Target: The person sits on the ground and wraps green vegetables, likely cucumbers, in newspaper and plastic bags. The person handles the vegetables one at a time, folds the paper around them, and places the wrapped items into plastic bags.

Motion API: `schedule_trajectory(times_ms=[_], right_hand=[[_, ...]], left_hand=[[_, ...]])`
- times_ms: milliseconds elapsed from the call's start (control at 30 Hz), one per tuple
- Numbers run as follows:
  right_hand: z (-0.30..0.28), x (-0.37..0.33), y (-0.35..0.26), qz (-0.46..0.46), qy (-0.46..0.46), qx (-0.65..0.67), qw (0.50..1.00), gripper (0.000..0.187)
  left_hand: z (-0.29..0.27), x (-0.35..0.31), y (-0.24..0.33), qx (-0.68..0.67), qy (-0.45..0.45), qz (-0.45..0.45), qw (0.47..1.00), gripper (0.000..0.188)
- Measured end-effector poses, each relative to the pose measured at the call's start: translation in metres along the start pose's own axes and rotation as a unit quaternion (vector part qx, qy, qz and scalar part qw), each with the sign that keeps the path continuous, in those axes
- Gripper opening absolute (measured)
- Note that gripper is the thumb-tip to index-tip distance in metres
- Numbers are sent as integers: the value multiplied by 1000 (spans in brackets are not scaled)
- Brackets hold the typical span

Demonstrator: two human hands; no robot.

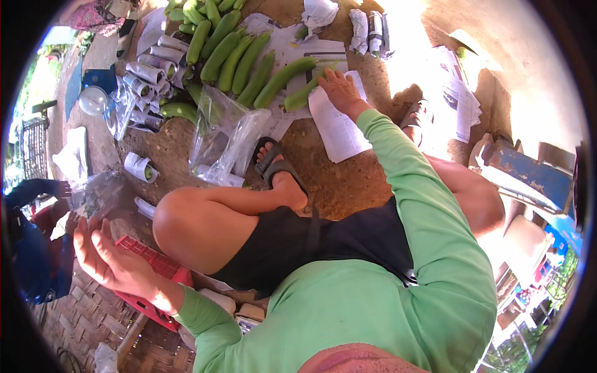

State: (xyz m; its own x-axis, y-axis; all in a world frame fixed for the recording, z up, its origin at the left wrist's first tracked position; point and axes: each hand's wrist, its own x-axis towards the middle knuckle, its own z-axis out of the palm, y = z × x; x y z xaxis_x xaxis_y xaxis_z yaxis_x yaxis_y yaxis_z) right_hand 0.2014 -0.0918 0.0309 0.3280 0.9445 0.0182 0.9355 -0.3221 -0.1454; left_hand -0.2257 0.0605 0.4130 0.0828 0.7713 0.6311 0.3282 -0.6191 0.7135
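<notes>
My right hand (343, 92) reaches forward, fingers apart and stretched out, over the upper end of a long green vegetable (301, 98), which looks like a cucumber or green eggplant. Whether the fingers grip it is not plain. Beneath that hand lies a stack of printed paper sheets (339, 133). More long green vegetables (236, 61) lie in a row and a heap to its left, partly on paper. My left hand (121, 264) is raised at the left, empty with its fingers spread, above a red plastic crate (152, 260).
Paper-wrapped vegetables (149, 78) are piled left of the heap; others (368, 32) lie at the far side. A clear plastic bag (224, 133) rests before my sandalled foot (280, 168). Another person in dark blue (40, 248) is close by at left. Paper sheets (453, 93) lie right.
</notes>
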Motion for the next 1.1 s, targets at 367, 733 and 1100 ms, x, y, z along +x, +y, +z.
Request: schedule_trajectory(times_ms=[367,733,1100], right_hand=[[-16,-25,11,22,-109,33,993,39],[-5,98,-42,-90,-9,-24,996,43],[6,113,-58,-120,-50,-87,988,46]], left_hand=[[158,-79,72,-44,-765,165,621,48],[193,-150,15,27,-777,239,581,39],[221,-167,-21,70,-824,178,533,46]])
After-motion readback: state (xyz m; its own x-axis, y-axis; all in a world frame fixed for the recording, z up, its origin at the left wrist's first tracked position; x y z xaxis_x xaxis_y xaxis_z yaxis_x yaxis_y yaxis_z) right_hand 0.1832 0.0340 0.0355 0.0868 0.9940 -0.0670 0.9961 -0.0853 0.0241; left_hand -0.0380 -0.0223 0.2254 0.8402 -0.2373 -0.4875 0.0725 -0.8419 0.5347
